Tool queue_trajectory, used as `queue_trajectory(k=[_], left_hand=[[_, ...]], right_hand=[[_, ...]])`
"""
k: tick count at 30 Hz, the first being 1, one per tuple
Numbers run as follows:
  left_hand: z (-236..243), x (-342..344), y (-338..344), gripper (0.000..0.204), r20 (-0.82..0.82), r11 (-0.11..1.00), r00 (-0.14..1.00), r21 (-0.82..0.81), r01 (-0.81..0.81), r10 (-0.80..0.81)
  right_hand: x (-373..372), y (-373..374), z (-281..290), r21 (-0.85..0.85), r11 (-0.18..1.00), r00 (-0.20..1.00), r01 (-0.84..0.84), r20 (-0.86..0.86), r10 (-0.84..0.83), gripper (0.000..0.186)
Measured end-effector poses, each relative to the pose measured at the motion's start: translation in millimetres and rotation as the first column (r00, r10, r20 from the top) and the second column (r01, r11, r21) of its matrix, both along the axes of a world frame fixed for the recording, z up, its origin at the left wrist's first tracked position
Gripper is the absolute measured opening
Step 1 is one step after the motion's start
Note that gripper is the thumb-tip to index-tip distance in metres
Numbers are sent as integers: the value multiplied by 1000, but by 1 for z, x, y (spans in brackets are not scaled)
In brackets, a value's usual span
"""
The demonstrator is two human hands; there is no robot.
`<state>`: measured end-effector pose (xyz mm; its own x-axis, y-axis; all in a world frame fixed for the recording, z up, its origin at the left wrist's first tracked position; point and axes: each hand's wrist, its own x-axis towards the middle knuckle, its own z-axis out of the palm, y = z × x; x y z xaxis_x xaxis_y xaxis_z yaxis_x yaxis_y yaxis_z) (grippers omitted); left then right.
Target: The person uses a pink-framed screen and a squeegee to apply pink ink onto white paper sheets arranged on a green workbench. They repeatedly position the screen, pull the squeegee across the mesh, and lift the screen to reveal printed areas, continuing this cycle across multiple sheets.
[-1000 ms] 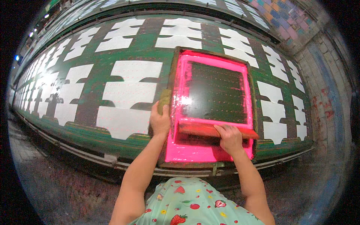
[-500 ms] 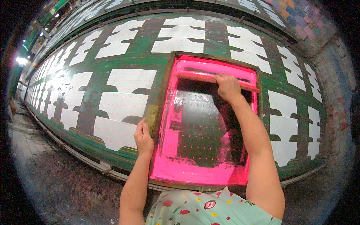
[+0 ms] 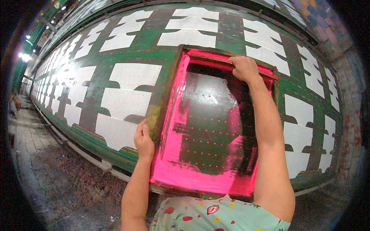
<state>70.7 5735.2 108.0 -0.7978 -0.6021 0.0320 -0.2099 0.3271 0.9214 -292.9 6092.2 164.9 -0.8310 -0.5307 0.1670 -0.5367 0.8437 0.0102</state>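
A screen-printing frame (image 3: 167, 92) lies on the long green table in front of me, tilted slightly. Bright pink ink (image 3: 192, 179) coats its borders, thickest along the near end, and rows of small dots show on the dark mesh (image 3: 208, 134). My right hand (image 3: 245, 68) is closed over a squeegee (image 3: 269, 74), which spans the frame close to its far end. At the frame's left side, my left hand (image 3: 143, 140) grips the edge with the thumb up; its other fingers are mostly hidden.
White cut pieces (image 3: 125, 101) with pink dots lie in rows on the green table (image 3: 165, 58), left of the frame. More white pieces (image 3: 296, 133) lie to its right and beyond it. A brick wall (image 3: 348, 127) stands at the right, and a stained floor (image 3: 73, 173) runs along the near left.
My right hand has pushed the squeegee away from me to the frame's far end, baring more dark mesh behind it. My left hand keeps its grip on the frame.
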Motion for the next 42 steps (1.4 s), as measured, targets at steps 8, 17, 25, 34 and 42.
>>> queue_trajectory(k=[8,17,25,34,42], left_hand=[[-1,0,-2,38,-33,999,999,20,38,-37],[-6,0,-9,41,-57,993,994,-82,84,-89],[-13,3,-6,54,-144,994,986,-87,68,-80],[-5,3,-4,70,-63,990,995,-123,69,-77],[-20,-5,-9,55,-14,969,1000,-247,3,-7]], right_hand=[[69,5,8,-5,1000,999,-19,37,20,33],[260,-5,18,-11,999,997,-34,64,35,40],[436,-24,23,-77,997,996,-14,90,21,37],[534,-31,31,-111,993,994,-27,106,39,36],[561,-9,23,-239,968,987,-75,118,106,64]])
